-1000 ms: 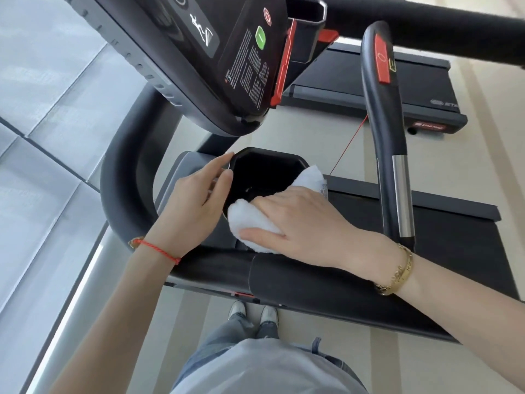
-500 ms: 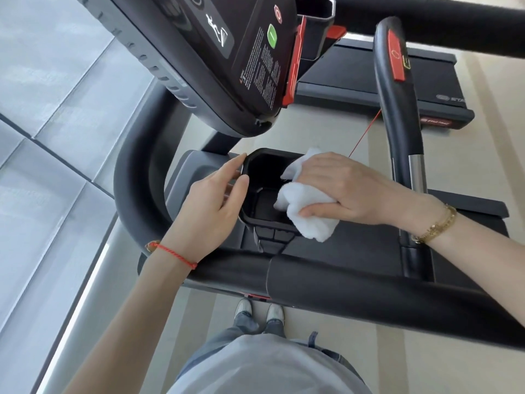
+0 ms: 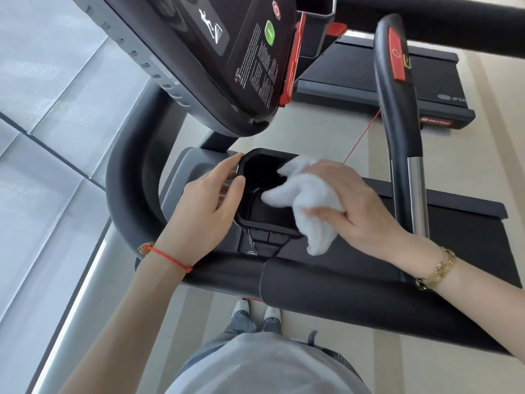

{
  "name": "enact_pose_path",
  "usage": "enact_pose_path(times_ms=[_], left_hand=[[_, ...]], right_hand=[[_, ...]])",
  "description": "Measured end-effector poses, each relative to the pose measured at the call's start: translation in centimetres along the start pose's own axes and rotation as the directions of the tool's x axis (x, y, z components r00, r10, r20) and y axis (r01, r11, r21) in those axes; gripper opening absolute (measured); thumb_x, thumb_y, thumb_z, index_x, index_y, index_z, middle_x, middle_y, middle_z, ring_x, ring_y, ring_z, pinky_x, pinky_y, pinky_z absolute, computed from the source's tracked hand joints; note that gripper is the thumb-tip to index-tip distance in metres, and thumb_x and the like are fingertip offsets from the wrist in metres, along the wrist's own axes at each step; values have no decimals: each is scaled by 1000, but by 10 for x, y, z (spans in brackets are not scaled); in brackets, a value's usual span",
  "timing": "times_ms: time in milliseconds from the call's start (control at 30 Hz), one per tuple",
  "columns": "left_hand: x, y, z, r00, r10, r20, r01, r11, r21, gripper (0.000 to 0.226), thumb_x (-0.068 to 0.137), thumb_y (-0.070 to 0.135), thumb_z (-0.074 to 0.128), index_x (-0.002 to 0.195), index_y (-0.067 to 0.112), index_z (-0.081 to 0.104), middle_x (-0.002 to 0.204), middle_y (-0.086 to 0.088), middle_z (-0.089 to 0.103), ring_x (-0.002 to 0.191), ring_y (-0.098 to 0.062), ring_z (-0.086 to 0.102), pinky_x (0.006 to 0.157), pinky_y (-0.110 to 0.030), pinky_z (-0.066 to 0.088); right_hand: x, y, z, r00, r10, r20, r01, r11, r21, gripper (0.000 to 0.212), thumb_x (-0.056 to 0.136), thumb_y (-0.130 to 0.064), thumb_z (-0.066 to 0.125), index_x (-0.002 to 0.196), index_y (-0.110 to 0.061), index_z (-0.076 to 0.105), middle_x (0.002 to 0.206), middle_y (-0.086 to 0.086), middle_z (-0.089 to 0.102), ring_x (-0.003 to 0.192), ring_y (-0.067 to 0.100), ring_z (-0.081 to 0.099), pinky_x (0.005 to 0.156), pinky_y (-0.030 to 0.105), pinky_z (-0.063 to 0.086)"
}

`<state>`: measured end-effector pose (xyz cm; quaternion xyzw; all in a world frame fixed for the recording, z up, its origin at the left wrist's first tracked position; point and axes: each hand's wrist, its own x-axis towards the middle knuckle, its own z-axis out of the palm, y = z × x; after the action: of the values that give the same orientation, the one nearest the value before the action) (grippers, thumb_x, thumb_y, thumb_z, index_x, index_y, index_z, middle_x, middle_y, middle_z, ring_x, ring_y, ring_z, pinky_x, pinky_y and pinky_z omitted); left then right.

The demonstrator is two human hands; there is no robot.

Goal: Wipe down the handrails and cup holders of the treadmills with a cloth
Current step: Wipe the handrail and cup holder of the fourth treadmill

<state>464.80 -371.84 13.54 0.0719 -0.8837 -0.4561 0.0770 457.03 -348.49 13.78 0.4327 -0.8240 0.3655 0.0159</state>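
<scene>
As seen from a head-worn camera looking straight down: black treadmill (image 3: 468, 223) filling most of the view, its console (image 3: 216, 61) tilted overhead at top. Thick black handrail (image 3: 326, 291) crossing the lower middle and curving up on the left; a second, upright grip (image 3: 395, 109) on the right with a red button and a silver band. Pale floor (image 3: 326, 137) and another treadmill beyond. Below the rail, grey shirt, jeans and two shoes. In the centre, black cup holder (image 3: 267, 223), a deep square-edged well. Left hand (image 3: 204, 211) resting on the holder's left rim, fingers extended and relaxed, gripping nothing, red cord bracelet (image 3: 167, 258) at the wrist. Right hand (image 3: 349, 206) on the holder's right side, fingers curled around a bunched white cloth (image 3: 306, 194), part of it reaching into the well, part hanging over the near-right rim. Gold bracelet (image 3: 437, 270) on the right wrist.
</scene>
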Motion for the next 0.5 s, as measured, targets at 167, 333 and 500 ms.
enact_pose_path(times_ms=[167,333,500], left_hand=[[0,0,1,1000,-8,-12,8,1000,12,40,100,26,49,140,25,51,94,26,58,76,14,56,68,2,37],[0,-1,1,1000,-1,-9,1,1000,20,41,100,28,49,141,27,50,95,25,59,77,14,58,68,1,38],[0,-2,2,1000,2,-16,-2,1000,18,41,99,28,49,140,27,50,94,28,58,82,14,57,70,2,38]], right_hand=[[17,-12,-7,913,77,-400,-71,997,31,43,98,-51,38,123,-17,46,114,-20,47,105,6,50,93,13,36],[29,-11,5,992,123,0,-120,973,-198,41,98,-38,48,131,-15,48,137,-2,44,125,17,39,105,33,33],[38,-2,9,967,223,122,-203,966,-158,49,97,-44,49,141,-29,34,137,-12,38,120,9,34,91,22,28]])
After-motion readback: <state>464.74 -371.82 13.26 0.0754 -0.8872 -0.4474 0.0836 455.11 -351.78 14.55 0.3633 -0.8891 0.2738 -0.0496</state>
